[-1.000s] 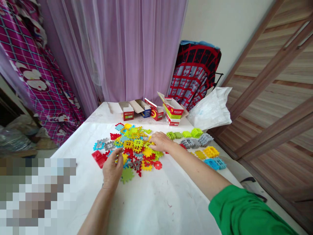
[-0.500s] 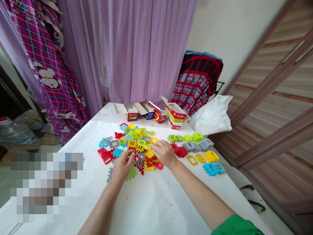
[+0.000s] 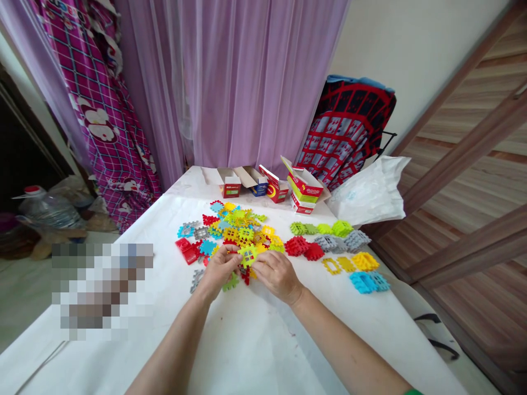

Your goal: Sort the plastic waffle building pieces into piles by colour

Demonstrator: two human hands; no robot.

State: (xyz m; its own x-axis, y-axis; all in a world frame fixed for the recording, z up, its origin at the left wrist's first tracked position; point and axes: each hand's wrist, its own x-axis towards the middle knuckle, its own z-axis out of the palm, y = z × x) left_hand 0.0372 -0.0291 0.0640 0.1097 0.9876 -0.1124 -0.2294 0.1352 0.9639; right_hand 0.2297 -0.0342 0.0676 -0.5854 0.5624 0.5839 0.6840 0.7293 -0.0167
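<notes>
Between both hands is a lime-green toothed plastic building tile [image 3: 248,255] with window-like holes. My left hand [image 3: 219,272] grips its left side in a pinch, while my right hand [image 3: 279,274] has its fingers closed on the right side. A bit of yellow shows beside the tile near my right fingertips; whether it is joined to the tile I cannot tell. Just beyond the hands lies a heap of mixed tiles [image 3: 239,219] in yellow, green, red, blue and grey. A red piece [image 3: 187,251] rests left of the heap.
Sorted stacks stand to the right: green tiles [image 3: 321,228], red tiles [image 3: 303,248], grey tiles [image 3: 342,242], yellow tiles [image 3: 351,264] and blue tiles [image 3: 369,282]. Several opened cartons [image 3: 263,186] line the back, beside a white bag [image 3: 368,192]. A blurred-out patch [image 3: 107,285] covers the left side.
My hands have come together in front of the heap, with the lime-green tile now held between them. The view has shifted slightly.
</notes>
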